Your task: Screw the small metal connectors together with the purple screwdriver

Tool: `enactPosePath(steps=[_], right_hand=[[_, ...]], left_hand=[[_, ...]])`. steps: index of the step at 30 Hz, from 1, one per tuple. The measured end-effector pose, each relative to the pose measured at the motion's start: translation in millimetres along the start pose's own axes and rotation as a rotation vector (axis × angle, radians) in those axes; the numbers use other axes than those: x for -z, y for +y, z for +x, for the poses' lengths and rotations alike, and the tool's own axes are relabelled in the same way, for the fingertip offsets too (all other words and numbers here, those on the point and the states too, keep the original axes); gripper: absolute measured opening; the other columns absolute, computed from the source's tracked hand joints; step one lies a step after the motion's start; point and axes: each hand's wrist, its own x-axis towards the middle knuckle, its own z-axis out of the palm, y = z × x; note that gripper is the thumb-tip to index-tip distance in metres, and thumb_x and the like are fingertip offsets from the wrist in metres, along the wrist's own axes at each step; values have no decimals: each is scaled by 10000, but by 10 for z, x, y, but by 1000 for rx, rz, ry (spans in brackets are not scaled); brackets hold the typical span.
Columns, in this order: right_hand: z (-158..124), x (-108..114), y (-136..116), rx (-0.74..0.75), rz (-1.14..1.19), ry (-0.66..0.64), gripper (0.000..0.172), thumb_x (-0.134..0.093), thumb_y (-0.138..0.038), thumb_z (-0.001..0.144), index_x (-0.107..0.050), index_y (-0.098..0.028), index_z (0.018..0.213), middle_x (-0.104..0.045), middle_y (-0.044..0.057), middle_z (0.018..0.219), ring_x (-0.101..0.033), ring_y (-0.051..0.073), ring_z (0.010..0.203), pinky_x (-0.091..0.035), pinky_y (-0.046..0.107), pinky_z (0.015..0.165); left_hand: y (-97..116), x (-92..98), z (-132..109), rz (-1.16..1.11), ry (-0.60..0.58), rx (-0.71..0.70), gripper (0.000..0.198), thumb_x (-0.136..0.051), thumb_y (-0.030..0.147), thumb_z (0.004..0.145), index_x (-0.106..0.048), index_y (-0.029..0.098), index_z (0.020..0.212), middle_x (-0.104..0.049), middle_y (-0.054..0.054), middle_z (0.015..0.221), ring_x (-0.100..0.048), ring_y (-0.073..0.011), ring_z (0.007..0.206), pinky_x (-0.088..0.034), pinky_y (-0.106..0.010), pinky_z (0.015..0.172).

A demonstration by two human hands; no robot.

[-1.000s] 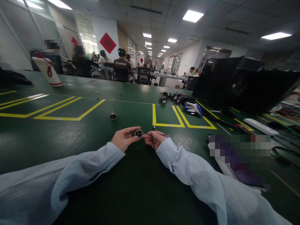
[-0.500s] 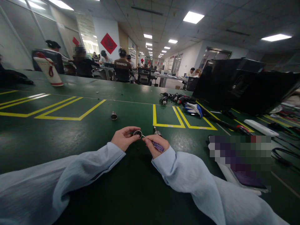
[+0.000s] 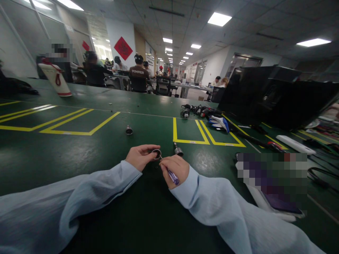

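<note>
My left hand (image 3: 139, 157) pinches a round metal cup-shaped part (image 3: 159, 152), its open rim turned towards me. My right hand (image 3: 176, 169) is wrapped round a screwdriver with a clear purple handle (image 3: 173, 177). The thin shaft reaches the cup's opening; whether the tip touches the inside is too small to tell. Just behind my right hand lies a metal cup with a narrow shank (image 3: 178, 151). Another metal cup-shaped piece (image 3: 129, 130) stands farther off to the left. A tiny dark piece (image 3: 156, 167) lies on the table below the held cup.
The green table (image 3: 113, 218) carries yellow tape outlines (image 3: 192, 142). Blue-and-white gloves (image 3: 219, 122) and several dark tools (image 3: 197, 110) lie at the back right. A tablet-like device (image 3: 280, 201) is at right, near black monitors (image 3: 254, 95). A white cup (image 3: 57, 81) stands back left. People sit beyond.
My right hand has turned and shifted slightly left and down, so the screwdriver handle points more steeply towards me. The metal cup behind it shows more fully. My left hand's cup has tilted slightly.
</note>
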Motion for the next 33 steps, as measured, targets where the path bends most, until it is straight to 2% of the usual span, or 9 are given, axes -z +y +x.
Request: enactPosePath(steps=[3, 8, 14, 24, 30, 32, 33], right_hand=[[8, 6, -1, 6, 4, -13, 130, -444, -84, 743, -548, -162, 739, -645, 68, 729, -582, 150, 668, -478, 271, 645], [13, 0, 22, -83, 107, 116, 135, -459, -74, 741, -557, -167, 730, -646, 36, 661, -591, 125, 626, -477, 243, 644], [-27, 5, -31, 37, -24, -87, 115, -452, -92, 752, -562, -126, 754, -634, 88, 750, -559, 154, 685, -466, 272, 652], [-10, 12, -45, 41, -63, -69, 120, -448, -87, 752, -561, -114, 720, -622, 91, 716, -548, 158, 667, -463, 270, 632], [-32, -11, -44, -22, 26, -59, 125, -464, -91, 743, -585, -123, 736, -645, 82, 740, -568, 154, 677, -465, 276, 653], [-25, -11, -36, -105, 121, -2, 137, -470, -108, 742, -600, -140, 713, -656, 66, 708, -581, 146, 659, -469, 277, 660], [-19, -12, -27, -194, 193, 38, 145, -475, -127, 745, -608, -147, 692, -659, 57, 682, -586, 140, 639, -472, 272, 649]], left_hand=[[-6, 1, 0, 3, 6, -3, 330, -699, 193, 496, -676, 106, 813, -695, -50, 680, -650, -188, 658, -548, -333, 693], [28, 17, 3, 7, -16, 21, 305, -693, 166, 502, -684, 113, 802, -697, -38, 666, -650, -171, 642, -549, -306, 681], [26, 19, 2, -8, -15, 48, 306, -678, 162, 512, -682, 98, 811, -698, -46, 661, -655, -180, 641, -550, -311, 676], [-26, 31, 32, 18, 6, 38, 359, -690, 179, 482, -673, 89, 830, -701, -49, 661, -660, -195, 668, -549, -322, 711], [-48, 37, 29, 25, 2, 19, 308, -682, 155, 499, -674, 94, 801, -696, -43, 649, -656, -177, 640, -552, -288, 664], [-52, 56, 40, 26, -11, 6, 296, -681, 156, 512, -669, 92, 801, -691, -40, 644, -652, -169, 628, -553, -287, 657], [-53, 72, 52, 24, -12, 2, 290, -681, 158, 517, -666, 91, 798, -688, -39, 643, -649, -167, 624, -554, -290, 654]])
